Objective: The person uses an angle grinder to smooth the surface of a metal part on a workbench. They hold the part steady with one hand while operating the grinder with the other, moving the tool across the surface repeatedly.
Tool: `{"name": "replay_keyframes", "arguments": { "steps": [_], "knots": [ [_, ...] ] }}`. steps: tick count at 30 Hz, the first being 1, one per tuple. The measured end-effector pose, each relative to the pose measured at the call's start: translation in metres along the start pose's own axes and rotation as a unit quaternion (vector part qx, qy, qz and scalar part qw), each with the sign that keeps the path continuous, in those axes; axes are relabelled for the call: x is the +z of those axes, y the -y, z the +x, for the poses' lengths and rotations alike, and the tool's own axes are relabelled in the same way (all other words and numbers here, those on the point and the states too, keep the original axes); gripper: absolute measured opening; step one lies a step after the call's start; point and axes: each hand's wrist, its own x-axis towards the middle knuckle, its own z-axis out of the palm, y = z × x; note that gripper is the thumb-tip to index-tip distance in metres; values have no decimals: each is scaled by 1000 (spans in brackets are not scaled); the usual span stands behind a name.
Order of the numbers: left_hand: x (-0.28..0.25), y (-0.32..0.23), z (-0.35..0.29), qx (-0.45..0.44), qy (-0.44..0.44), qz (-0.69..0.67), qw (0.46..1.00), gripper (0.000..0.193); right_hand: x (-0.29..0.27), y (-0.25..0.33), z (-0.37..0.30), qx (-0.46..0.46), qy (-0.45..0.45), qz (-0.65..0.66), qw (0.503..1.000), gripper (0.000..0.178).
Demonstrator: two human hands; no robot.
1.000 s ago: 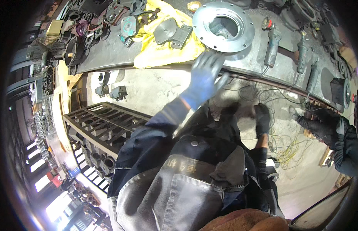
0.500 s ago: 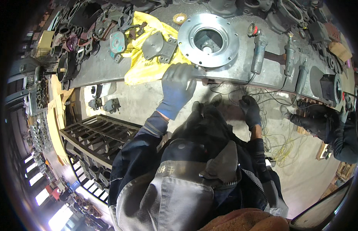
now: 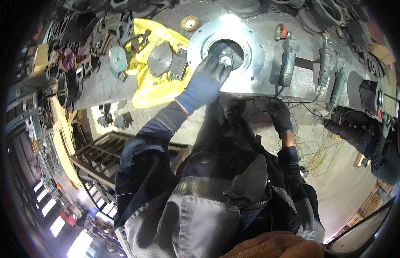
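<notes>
My left hand (image 3: 205,82), in a dark glove with a blue cuff, reaches over the near rim of a shiny round metal flange (image 3: 255,55). Its fingers are stretched out into the central opening, beside a pale round boss (image 3: 225,60); whether the fingertips touch it I cannot tell. The flange lies flat on the metal workbench (image 3: 294,90), with bolt holes around its rim. My right hand (image 3: 279,115), also gloved, hangs below the bench's near edge with its fingers loosely curled. Nothing shows in it.
Left of the flange, a grey metal plate part (image 3: 161,60) lies on a yellow plastic sack (image 3: 144,92). A wire brush wheel (image 3: 189,23) lies behind. To the right rest an angle grinder (image 3: 288,62) and other corded tools. A dark metal rack (image 3: 97,152) stands left; another person's arm (image 3: 384,150) is far right.
My left hand has moved from the bench's near edge up and right, into the flange's opening. My right hand has stayed almost where it was. The view has shifted slightly.
</notes>
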Motion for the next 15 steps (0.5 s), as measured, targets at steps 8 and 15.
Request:
{"name": "replay_keyframes", "arguments": {
  "steps": [8,15],
  "knots": [
    [-13,2,37,61,56,11,997,62,93,6,14,145,16,332,932,33],
    [-32,-36,79,41,28,-120,992,40,134,11,5,17,45,609,791,37]
  ]
}}
